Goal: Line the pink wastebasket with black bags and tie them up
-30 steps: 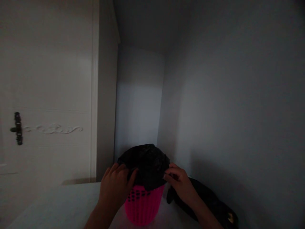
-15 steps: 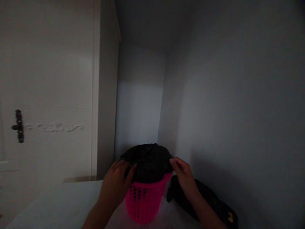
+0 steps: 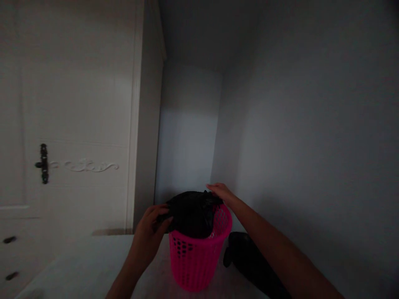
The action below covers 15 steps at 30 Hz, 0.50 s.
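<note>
A bright pink perforated plastic basket (image 3: pixel 196 265) stands upright on a pale surface. A black plastic bag (image 3: pixel 191 214) lies bunched in its mouth and over the left and far rim; the inner wall shows bare on the right. My left hand (image 3: pixel 151 228) is closed on the bag's edge at the left rim, thumb towards me and fingers on the far side. At the far right rim, my right hand (image 3: pixel 222 193) grips the bag's edge, its fingers partly hidden behind the plastic.
Right of the basket lies a dark bundle (image 3: pixel 252 261), partly behind my right forearm. On the left is a white wardrobe (image 3: pixel 84 104) with a dark handle (image 3: pixel 44 164). A grey wall (image 3: pixel 296 124) bounds the right side. The pale surface (image 3: pixel 81 265) extends to the left.
My right hand has moved up and left to the far rim, drawing the bag off the right rim, which now shows bare. My left hand stays at the left rim. The view has shifted slightly.
</note>
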Each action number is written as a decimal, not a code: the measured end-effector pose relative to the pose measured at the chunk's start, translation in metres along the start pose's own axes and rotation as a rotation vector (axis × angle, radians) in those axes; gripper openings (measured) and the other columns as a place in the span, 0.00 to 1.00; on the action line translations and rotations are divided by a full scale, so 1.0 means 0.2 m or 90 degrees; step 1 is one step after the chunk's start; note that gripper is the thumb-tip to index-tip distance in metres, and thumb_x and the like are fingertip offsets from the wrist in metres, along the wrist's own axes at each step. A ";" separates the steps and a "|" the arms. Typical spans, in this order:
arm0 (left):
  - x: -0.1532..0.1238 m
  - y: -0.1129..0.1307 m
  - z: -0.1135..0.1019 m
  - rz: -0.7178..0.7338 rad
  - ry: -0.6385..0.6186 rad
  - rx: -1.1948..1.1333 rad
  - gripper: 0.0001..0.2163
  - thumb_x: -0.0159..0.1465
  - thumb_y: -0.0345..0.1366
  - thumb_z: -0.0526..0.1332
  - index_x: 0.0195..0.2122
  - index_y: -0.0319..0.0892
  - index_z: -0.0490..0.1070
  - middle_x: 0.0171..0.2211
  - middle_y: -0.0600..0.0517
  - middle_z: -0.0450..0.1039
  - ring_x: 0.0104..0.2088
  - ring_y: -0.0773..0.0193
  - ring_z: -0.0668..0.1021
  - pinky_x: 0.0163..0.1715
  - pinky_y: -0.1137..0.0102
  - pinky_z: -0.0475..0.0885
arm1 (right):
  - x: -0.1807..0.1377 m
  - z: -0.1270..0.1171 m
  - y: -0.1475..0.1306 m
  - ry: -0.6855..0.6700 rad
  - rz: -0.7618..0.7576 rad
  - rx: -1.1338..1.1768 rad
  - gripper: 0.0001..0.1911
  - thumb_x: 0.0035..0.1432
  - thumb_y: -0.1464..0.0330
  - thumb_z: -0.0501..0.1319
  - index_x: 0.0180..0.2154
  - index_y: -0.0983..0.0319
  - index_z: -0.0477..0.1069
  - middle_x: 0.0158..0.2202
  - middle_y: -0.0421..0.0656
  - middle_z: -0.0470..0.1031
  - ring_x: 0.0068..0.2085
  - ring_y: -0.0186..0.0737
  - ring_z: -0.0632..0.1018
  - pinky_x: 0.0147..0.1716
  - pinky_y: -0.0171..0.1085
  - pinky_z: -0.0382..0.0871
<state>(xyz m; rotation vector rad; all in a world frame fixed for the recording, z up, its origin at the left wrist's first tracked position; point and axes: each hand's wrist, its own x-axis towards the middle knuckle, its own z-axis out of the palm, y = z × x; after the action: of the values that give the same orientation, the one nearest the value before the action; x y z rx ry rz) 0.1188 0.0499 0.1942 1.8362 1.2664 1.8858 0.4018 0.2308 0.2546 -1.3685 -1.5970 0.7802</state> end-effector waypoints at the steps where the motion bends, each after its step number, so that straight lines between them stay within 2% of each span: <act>1: 0.00 0.01 0.01 -0.012 -0.002 -0.015 0.10 0.63 0.45 0.68 0.40 0.47 0.83 0.51 0.45 0.79 0.49 0.53 0.85 0.44 0.60 0.86 | 0.04 0.03 -0.02 0.000 -0.003 -0.040 0.18 0.55 0.52 0.73 0.32 0.60 0.79 0.36 0.49 0.85 0.45 0.52 0.83 0.43 0.44 0.73; 4: 0.00 0.02 0.02 -0.027 -0.007 -0.033 0.09 0.64 0.45 0.68 0.40 0.48 0.83 0.51 0.45 0.78 0.48 0.54 0.85 0.43 0.60 0.86 | 0.13 0.11 -0.07 -0.001 -0.009 -0.152 0.18 0.55 0.56 0.77 0.40 0.61 0.80 0.48 0.51 0.84 0.53 0.53 0.81 0.53 0.49 0.73; 6: 0.01 0.03 0.02 -0.022 -0.001 -0.037 0.09 0.64 0.46 0.68 0.40 0.48 0.83 0.51 0.45 0.78 0.49 0.54 0.84 0.46 0.58 0.86 | 0.16 0.14 -0.09 -0.009 -0.010 -0.206 0.17 0.61 0.58 0.74 0.45 0.62 0.79 0.52 0.50 0.82 0.54 0.50 0.81 0.56 0.51 0.75; 9: 0.00 0.04 0.00 -0.007 -0.001 -0.049 0.09 0.63 0.46 0.70 0.39 0.48 0.84 0.51 0.46 0.79 0.51 0.53 0.84 0.50 0.56 0.85 | 0.17 0.17 -0.12 -0.012 -0.047 -0.241 0.13 0.69 0.60 0.68 0.50 0.60 0.78 0.54 0.47 0.80 0.53 0.47 0.81 0.55 0.51 0.77; 12: 0.00 0.02 -0.02 0.007 0.002 -0.049 0.08 0.63 0.44 0.70 0.39 0.48 0.83 0.53 0.46 0.78 0.53 0.52 0.83 0.52 0.54 0.84 | 0.17 0.20 -0.19 0.003 -0.138 -0.225 0.12 0.69 0.63 0.67 0.51 0.60 0.77 0.53 0.47 0.80 0.52 0.47 0.81 0.55 0.52 0.77; 14: 0.00 -0.01 -0.03 0.013 0.036 -0.039 0.11 0.62 0.41 0.71 0.45 0.49 0.83 0.57 0.45 0.76 0.58 0.51 0.81 0.58 0.52 0.81 | 0.17 0.21 -0.26 0.021 -0.210 -0.193 0.12 0.68 0.72 0.65 0.52 0.61 0.77 0.50 0.46 0.81 0.51 0.46 0.80 0.57 0.51 0.75; 15: 0.01 -0.02 -0.03 0.006 0.056 -0.047 0.15 0.62 0.40 0.71 0.50 0.49 0.81 0.60 0.44 0.75 0.61 0.50 0.79 0.61 0.51 0.78 | 0.17 0.22 -0.30 0.031 -0.246 -0.174 0.15 0.66 0.76 0.63 0.53 0.60 0.77 0.49 0.46 0.81 0.51 0.45 0.80 0.58 0.50 0.74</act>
<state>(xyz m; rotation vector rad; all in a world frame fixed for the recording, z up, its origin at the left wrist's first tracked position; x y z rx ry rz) 0.1105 0.0509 0.1930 1.7428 1.1996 2.0115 0.3356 0.2546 0.2952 -1.1952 -1.9030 0.3045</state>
